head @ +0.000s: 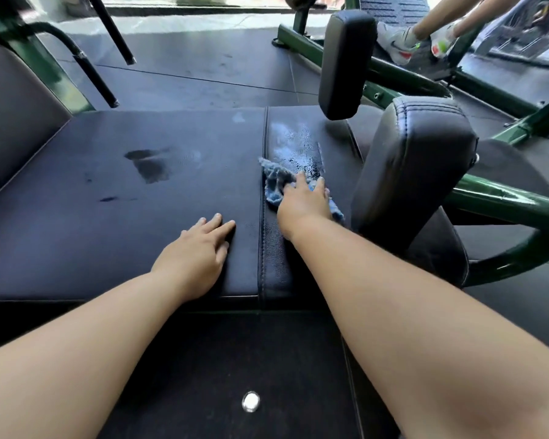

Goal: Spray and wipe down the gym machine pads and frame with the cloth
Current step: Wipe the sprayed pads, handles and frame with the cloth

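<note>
On the wet right pad (298,147), the right hand (305,201) presses a crumpled blue cloth (274,182) flat-fingered; the left hand (200,248) rests open beside it.

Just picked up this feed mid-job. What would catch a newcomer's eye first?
The right hand presses a blue cloth onto the narrow pad at centre right, just below a shiny wet patch. The left hand rests flat on the wide pad beside it, which shows dark smears near its middle. Top right, another person's shoes show beside a green frame.
</note>
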Available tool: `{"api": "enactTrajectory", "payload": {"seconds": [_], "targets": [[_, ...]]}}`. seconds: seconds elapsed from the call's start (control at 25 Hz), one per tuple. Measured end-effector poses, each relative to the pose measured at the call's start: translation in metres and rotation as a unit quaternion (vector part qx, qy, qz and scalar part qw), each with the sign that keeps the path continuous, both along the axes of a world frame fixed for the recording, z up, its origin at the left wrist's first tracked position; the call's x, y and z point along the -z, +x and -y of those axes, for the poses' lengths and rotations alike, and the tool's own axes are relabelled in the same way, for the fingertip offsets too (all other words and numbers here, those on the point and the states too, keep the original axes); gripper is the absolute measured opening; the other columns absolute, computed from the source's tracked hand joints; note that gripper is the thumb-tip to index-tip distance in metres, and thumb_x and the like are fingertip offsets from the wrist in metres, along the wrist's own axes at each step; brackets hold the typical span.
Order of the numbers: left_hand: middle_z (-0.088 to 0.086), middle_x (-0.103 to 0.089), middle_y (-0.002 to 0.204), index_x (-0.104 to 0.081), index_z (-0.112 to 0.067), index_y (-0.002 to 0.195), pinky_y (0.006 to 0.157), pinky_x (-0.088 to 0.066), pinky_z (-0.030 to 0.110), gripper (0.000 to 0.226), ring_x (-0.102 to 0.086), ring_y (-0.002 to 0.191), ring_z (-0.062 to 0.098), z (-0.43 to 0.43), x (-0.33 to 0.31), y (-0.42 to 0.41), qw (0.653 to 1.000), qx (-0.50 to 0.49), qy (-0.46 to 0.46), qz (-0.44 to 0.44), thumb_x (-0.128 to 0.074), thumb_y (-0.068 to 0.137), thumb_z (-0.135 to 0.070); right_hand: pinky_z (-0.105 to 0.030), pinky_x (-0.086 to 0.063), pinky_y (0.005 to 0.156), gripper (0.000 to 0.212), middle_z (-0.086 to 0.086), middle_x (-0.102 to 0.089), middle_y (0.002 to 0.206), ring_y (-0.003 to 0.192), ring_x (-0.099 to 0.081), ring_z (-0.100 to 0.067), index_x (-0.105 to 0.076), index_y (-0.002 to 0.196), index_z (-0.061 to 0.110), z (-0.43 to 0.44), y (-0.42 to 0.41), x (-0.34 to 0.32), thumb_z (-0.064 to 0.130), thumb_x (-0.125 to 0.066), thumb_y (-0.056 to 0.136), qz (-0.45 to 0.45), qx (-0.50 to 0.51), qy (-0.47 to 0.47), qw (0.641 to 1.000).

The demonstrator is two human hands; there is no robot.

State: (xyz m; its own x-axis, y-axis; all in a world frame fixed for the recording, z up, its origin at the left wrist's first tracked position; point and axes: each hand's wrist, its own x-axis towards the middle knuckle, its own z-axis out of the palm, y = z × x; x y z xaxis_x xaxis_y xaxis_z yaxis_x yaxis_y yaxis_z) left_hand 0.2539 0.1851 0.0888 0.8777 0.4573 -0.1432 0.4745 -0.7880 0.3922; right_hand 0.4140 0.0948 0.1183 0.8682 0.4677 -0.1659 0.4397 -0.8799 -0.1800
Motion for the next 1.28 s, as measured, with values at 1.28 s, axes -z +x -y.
{"api": "enactTrajectory", "payload": {"seconds": [1.28], "targets": [[-0.003, -0.060, 0.113, -0.051, -0.023, 0.118, 0.073, -0.033, 0.026, 0.036, -0.055, 0.102, 0.021, -0.018, -0.047, 0.166, 0.964, 0.250, -0.043, 0.078, -0.059, 0.086, -0.037, -0.023, -0.001, 0.115, 0.051, -0.015, -0.013, 0.159, 0.148, -0.006, -0.023, -0.023, 0.149, 0.003, 0.020, 0.004, 0.004, 0.005, -0.030, 0.099, 0.011, 0.173, 0.288, 0.942]]}}
